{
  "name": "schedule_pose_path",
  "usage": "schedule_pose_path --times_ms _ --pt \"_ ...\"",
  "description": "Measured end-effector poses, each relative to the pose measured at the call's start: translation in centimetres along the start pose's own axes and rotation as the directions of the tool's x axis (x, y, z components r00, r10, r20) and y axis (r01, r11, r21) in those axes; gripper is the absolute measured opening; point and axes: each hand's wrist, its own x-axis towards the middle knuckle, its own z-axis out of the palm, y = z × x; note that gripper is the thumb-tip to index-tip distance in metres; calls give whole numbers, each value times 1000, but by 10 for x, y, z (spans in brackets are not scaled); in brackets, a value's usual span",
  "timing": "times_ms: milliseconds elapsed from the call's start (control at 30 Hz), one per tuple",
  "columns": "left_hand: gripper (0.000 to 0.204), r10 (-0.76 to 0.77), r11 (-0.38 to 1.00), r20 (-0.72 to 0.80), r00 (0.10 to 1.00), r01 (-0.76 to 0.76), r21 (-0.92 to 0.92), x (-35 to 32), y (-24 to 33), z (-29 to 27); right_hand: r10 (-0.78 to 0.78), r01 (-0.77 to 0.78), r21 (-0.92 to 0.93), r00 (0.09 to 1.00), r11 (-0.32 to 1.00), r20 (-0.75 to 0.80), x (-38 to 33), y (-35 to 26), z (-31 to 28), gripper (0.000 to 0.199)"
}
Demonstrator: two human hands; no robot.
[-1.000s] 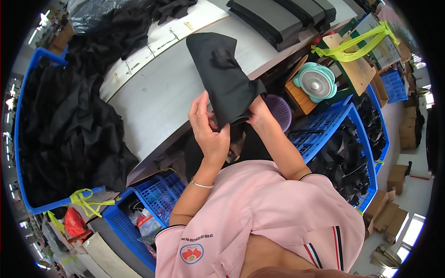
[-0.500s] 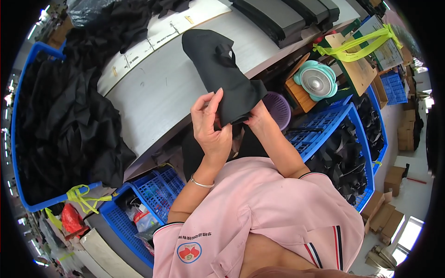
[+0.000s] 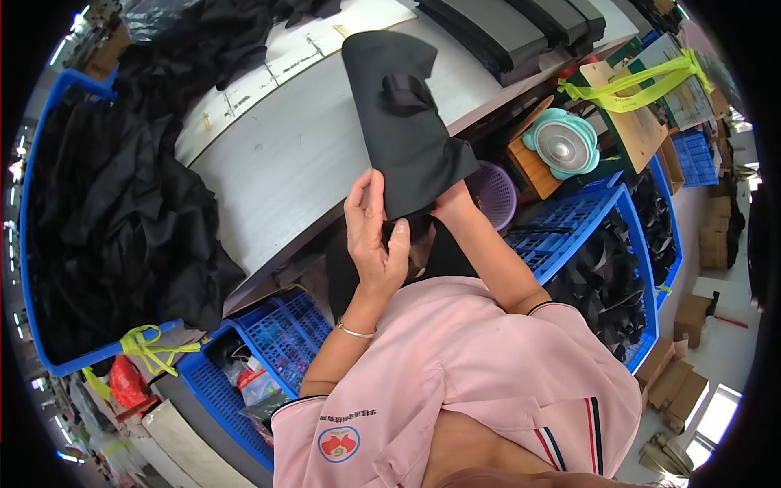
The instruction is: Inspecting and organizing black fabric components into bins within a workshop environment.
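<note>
A black fabric piece [image 3: 407, 146], broad and sleeve-like with a short black strap loop [image 3: 408, 91] on its face, is raised over the edge of the grey-white table. My right hand [image 3: 452, 200] grips its lower right end; the fabric hides most of those fingers. At the lower left edge of the piece is my left hand [image 3: 376, 244], its fingers extended along the edge and its thumb apart from them. The fingertips touch or nearly touch the fabric.
A blue crate [image 3: 50, 358] heaped with black fabric stands left of the table [image 3: 268, 175]. Stacked black pieces [image 3: 488, 41] lie at the far edge. To the right are a teal fan [image 3: 563, 142], a purple basket [image 3: 498, 195] and a blue crate [image 3: 639, 236] of black scraps.
The fabric piece has swung slightly right and spread flatter, showing more of its strap. My left fingers have moved down its edge and opened from the thumb. The right hand keeps its hold.
</note>
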Motion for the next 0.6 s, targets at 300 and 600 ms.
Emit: schedule_pose_path --times_ms 300,600 --pt "51 -512 853 -190 837 472 -222 -26 -66 -26 25 54 -306 968 950 248 26 24 -7 34" --pt "11 -819 418 42 573 645 -640 -35 -89 4 -129 290 -739 882 -608 452 17 69 9 42"
